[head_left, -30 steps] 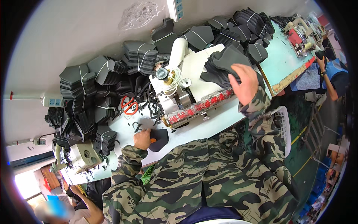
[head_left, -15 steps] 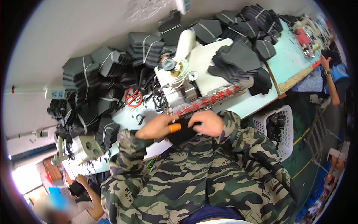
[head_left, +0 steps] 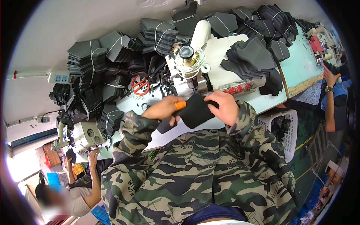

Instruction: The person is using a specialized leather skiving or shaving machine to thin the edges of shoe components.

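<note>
Between my hands is a black flat piece [head_left: 195,114] of sheet material, held up in front of the white machine [head_left: 183,80] with a black knob. My left hand [head_left: 161,108] grips its left edge; an orange band wraps one finger. The fingers of my right hand [head_left: 226,107] pinch the upper right corner of the same piece. Below my left hand another dark piece [head_left: 166,126] shows in part; whether that hand holds it too I cannot tell. A loose stack of dark pieces [head_left: 251,56] lies on the machine's white top, to the right.
Tied bundles of dark pieces [head_left: 157,33] line the table's back. Red-handled scissors [head_left: 140,86] lie among black scraps left of the machine. A white basket [head_left: 290,137] stands at the right. Co-workers sit at a second machine [head_left: 85,135] on the left and another [head_left: 318,43] far right.
My hands have moved slightly up and apart, and more of the black piece shows between them. The whole view has shifted a little. The co-workers' hands have moved too.
</note>
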Motion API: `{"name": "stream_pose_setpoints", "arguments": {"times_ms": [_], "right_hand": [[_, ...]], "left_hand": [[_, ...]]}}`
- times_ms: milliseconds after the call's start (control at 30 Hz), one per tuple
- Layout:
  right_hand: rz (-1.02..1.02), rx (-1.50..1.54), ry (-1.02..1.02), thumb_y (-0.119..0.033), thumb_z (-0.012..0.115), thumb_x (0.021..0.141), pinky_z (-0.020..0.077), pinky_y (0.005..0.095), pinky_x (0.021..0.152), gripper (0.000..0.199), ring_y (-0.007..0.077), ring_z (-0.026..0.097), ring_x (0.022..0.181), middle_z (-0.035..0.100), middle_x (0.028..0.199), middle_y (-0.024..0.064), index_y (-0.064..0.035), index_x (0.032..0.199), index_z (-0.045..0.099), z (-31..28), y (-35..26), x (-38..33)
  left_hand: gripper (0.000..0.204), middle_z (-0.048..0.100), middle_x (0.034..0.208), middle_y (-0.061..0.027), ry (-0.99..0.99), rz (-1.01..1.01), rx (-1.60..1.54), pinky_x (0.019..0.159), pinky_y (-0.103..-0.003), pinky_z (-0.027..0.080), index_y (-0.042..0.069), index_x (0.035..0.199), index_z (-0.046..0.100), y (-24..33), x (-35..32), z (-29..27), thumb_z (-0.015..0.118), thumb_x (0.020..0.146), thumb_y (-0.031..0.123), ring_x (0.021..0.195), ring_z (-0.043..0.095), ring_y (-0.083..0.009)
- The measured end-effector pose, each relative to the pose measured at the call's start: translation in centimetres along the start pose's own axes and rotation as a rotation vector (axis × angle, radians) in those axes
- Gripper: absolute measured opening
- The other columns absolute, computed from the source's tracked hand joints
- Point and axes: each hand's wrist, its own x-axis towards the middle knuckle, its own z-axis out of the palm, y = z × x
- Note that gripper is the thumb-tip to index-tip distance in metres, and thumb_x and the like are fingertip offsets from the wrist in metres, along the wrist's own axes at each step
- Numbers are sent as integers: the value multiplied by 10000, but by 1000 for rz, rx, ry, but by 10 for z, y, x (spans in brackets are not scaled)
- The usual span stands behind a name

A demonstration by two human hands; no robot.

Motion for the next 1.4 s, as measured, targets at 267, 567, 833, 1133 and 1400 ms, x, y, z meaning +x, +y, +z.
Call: {"name": "stream_pose_setpoints", "arguments": {"times_ms": [267,567,833,1133,1400], "right_hand": [[54,-1,34,-92,646,732,498,362,744,237,324,623,830,645,894,157,-24,959,650,26,8,11],[165,165,-10,-99,642,738,500,327,752,261,294,647,834,660,921,164,-17,985,659,23,1,15],[-30,-471,-244,-130,597,710,488,449,683,175,339,618,786,644,832,142,-74,863,662,-33,0,49],[23,190,-218,-81,642,690,499,342,763,258,278,643,810,651,900,134,-37,943,619,-10,9,9],[190,284,-203,-133,654,779,502,265,630,306,155,644,673,648,747,152,-37,1068,629,34,-7,-15]], "left_hand": [[253,525,659,33,152,-147,137,357,-164,336,36,1069,601,22,14,-24,444,956,200,445,488,-39],[224,511,656,44,101,-132,136,386,-169,347,53,997,620,27,14,-34,478,944,218,437,444,-35],[231,497,521,-38,294,-15,55,333,-243,307,-3,906,535,31,37,9,406,961,181,351,402,-97],[217,546,571,-51,425,93,395,358,-255,358,3,929,527,16,11,10,372,937,154,398,490,-121],[296,596,695,-37,56,-18,-141,340,-214,420,-2,1082,564,-7,10,6,437,962,237,420,543,-100]]}}
